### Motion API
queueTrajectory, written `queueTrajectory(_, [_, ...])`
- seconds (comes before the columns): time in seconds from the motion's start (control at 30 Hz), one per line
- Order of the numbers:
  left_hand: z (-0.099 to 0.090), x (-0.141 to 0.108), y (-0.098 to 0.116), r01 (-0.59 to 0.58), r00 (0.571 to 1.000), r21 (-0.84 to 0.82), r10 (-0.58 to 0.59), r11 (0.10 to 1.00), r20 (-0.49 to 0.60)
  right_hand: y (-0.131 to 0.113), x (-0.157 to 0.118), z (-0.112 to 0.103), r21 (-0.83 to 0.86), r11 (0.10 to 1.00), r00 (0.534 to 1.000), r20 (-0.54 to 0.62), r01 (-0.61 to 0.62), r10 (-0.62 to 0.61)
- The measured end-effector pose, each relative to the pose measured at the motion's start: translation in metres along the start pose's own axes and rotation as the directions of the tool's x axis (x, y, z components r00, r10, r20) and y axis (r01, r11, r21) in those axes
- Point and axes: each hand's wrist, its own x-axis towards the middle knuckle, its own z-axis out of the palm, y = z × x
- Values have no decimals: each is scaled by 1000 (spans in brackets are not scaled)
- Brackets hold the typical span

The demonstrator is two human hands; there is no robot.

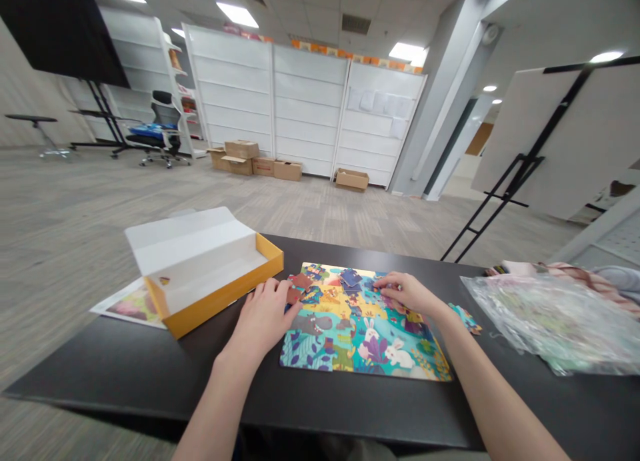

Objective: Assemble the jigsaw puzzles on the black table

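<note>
A colourful animal jigsaw puzzle (350,328) lies flat on the black table, with rabbits and a hippo in its lower part. My left hand (265,314) rests at its left edge, thumb apart from the fingers, beside loose reddish-brown puzzle pieces (299,285). Over the upper right of the puzzle, my right hand (407,293) has its fingertips pinched together at a small puzzle piece, mostly hidden by the fingers. Loose dark blue pieces (351,278) lie on top of the puzzle near its upper middle.
An open yellow box (220,294) with a white inside stands left, over a printed sheet (133,304). Several loose pieces (465,318) lie right of the puzzle, before a clear plastic bag (545,328). The black table's (310,408) front edge is close to me.
</note>
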Motion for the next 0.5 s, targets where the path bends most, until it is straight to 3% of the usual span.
queueTrajectory(0.33, [0, -3, 1, 6, 1000, 2, -6, 1000, -15, 6, 1, -2, 22, 1000, 999, 45, 6, -7])
queueTrajectory(0.5, [-1, -3, 2, 2, 1000, 16, -1, 1000, -24, 11, 3, -9, -102, 994, 993, -110, 38, -49])
